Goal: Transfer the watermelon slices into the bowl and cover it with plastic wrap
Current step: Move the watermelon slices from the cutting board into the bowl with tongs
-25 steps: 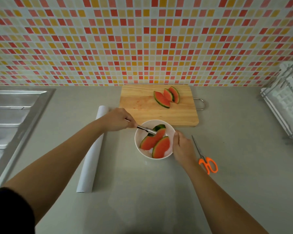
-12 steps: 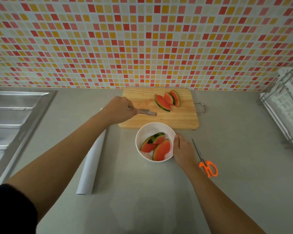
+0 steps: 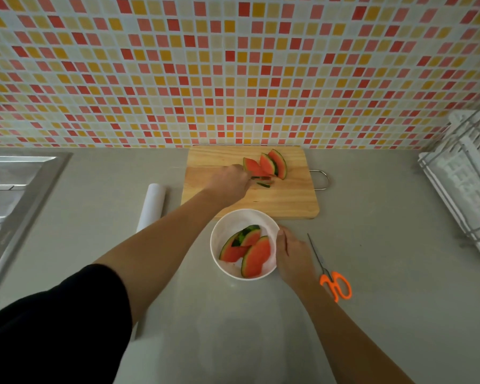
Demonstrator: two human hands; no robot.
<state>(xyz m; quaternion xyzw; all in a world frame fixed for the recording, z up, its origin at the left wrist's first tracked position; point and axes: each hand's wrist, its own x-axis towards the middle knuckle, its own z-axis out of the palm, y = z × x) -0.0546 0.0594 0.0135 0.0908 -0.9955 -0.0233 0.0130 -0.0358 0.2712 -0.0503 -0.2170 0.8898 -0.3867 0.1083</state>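
Note:
A white bowl (image 3: 234, 220) stands on the grey counter just in front of the wooden cutting board (image 3: 283, 200). Three watermelon slices (image 3: 250, 252) lie in the bowl. Three more slices (image 3: 269, 164) stand on the board's far part. My left hand (image 3: 229, 182) grips metal tongs whose tips (image 3: 262, 182) reach the nearest slice on the board; the tongs are mostly hidden by the hand. My right hand (image 3: 293, 252) holds the bowl's right rim. A roll of plastic wrap (image 3: 151, 205) lies left of the board, partly under my left arm.
Orange-handled scissors (image 3: 334, 282) lie right of the bowl. A steel sink (image 3: 14, 189) fills the left edge. A white dish rack (image 3: 466, 184) stands at the right. The tiled wall runs directly behind the board.
My left hand has moved with the tongs from the bowl, where it left a slice, up to the slices on the board. My right hand has stayed on the bowl's rim.

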